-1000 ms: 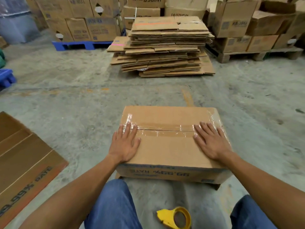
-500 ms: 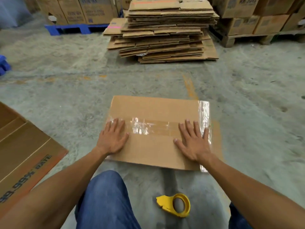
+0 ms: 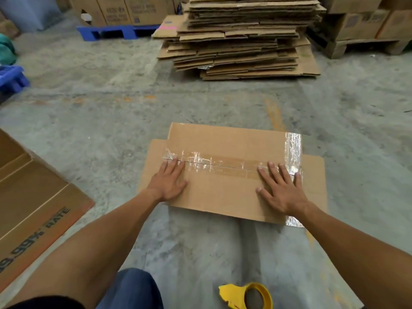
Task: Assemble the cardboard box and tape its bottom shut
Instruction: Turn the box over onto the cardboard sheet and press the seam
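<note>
A brown cardboard box [image 3: 223,190] stands on the concrete floor in front of me, its taped bottom face turned up. Clear tape [image 3: 220,162] runs along the centre seam, and another strip [image 3: 293,150] covers the right edge. My left hand [image 3: 169,181] lies flat on the left end of the seam, fingers straight. Over by the right end, my right hand [image 3: 281,188] presses flat with fingers spread. A yellow tape dispenser [image 3: 249,296] lies on the floor near my knees.
An open box printed "99.99% RATE" [image 3: 33,204] sits at the left. A tall stack of flattened cartons [image 3: 240,41] lies ahead. Pallets with boxes, blue [image 3: 116,32] and wooden [image 3: 361,45], stand at the back. A blue crate [image 3: 11,79] is at far left.
The view has tilted down over the box, so its front side has gone out of sight. Both hands stay flat on the taped face and have shifted slightly along the seam.
</note>
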Motion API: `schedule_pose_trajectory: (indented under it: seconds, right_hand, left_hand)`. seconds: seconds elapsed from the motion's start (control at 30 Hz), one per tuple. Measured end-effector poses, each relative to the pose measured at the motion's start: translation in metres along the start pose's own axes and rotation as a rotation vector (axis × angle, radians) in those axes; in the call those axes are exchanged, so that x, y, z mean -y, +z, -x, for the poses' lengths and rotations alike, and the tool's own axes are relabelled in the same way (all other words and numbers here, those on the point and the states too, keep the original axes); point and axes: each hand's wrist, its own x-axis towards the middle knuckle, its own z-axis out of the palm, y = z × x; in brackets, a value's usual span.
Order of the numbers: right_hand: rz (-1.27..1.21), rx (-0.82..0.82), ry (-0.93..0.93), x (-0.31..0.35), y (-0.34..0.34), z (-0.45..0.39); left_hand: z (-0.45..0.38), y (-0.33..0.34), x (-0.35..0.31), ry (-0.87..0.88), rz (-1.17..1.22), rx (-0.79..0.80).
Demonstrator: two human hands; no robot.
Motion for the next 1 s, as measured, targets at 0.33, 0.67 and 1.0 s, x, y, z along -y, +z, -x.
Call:
schedule_pose_trajectory:
  seconds: [0.33, 0.67, 1.0]
  right_hand:
    - [0.018, 0.009, 0.046, -0.013, 0.018, -0.045]
    - [-0.202, -0.172, 0.35, -0.019, 0.022, -0.046]
    - [-0.237, -0.07, 0.35, -0.009, 0.016, -0.007]
  left_hand:
    - [-0.053, 0.027, -0.007, -0.027, -0.04, -0.256]
    - [-0.053, 0.034, -0.006, -0.096, 0.047, -0.261]
    - [0.017, 0.05, -0.019, -0.182, 0.108, -0.194]
